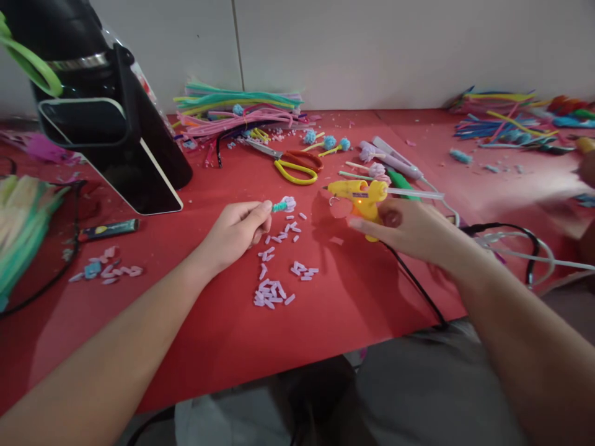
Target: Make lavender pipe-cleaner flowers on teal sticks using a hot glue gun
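My left hand point(237, 230) pinches a small green stem with a lilac fuzzy tip point(284, 204) just above the red table point(223, 328). My right hand point(409, 230) is wrapped round the grip of a yellow glue gun point(360, 195), its nozzle pointing left toward the stem and a clear glue stick jutting out behind. Its black cord point(418, 285) runs off the front edge. Several short lilac pipe-cleaner pieces point(274, 291) lie scattered between and below my hands.
Yellow-and-red scissors point(297, 164) and finished fuzzy flowers point(330, 144) lie behind the gun. Bundles of coloured pipe cleaners point(237, 111) sit at the back centre and back right point(502, 121). A black device point(106, 124) stands at left. A lighter point(109, 230) lies near it.
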Tool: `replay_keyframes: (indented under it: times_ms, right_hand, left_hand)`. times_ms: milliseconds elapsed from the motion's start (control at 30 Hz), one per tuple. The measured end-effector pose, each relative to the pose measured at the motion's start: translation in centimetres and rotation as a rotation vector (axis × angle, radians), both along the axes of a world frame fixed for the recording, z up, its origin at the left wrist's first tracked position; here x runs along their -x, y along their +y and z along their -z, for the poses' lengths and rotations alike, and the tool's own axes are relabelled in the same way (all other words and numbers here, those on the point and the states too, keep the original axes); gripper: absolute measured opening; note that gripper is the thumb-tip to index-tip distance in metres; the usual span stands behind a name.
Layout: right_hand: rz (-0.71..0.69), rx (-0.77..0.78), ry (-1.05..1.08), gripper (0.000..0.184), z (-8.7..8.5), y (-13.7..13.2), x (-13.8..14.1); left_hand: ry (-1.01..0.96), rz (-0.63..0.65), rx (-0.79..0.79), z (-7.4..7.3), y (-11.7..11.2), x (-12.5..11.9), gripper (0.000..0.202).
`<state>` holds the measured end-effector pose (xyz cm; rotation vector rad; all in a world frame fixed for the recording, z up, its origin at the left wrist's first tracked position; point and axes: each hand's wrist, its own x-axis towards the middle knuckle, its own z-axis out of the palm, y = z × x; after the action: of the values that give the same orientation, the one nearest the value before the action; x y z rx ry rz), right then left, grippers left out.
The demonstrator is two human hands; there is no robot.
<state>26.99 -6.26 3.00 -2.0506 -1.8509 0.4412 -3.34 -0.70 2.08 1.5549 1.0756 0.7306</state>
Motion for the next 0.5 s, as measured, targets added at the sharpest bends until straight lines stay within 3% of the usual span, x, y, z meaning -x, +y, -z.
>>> replay_keyframes:
  times_ms: [233,333,500]
  right_hand:
    - [0.073,-0.123,0.511,0.031,3.0,2.2,3.2]
    - [0.093,-0.093,0.704,0.022,2.9,1.7,4.0]
    - [-0.082,-0.004,0.848,0.022,2.3,0.5,5.3]
  left_hand:
    - [0.000,0.002,-0.035,0.0,0.3,0.0,0.039]
    - [0.006,-0.033,-0.038,0.4,0.5,0.1,0.038]
    - [0.044,-0.056,-0.038,0.4,0.4,0.1,0.038]
